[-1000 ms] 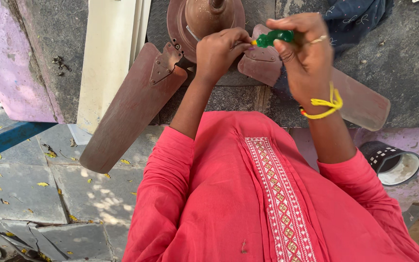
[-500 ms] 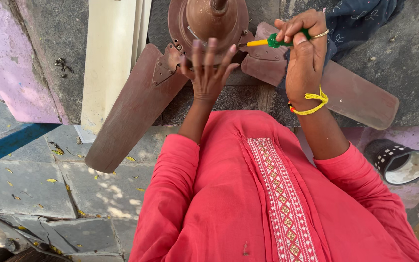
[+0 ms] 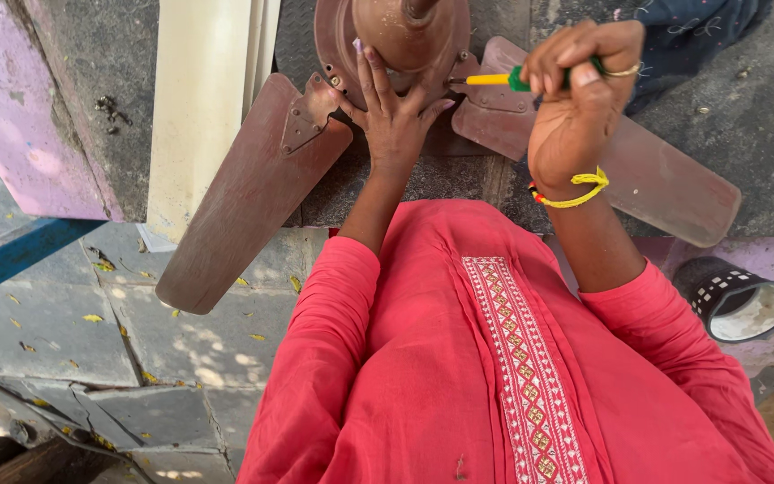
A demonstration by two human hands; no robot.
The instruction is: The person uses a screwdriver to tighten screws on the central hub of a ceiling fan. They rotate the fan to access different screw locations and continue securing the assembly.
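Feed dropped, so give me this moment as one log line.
left hand: flat on fan motor | right hand: gripping screwdriver, tip at motor's side | blades: attached | fan on slab

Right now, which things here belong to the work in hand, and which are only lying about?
In use:
- brown metal ceiling fan, steadied at its hub by the left hand
- screwdriver with yellow shaft and green handle, gripped in the right hand

Lying about:
- black checked cup
- cream flat board
- dark blue patterned cloth
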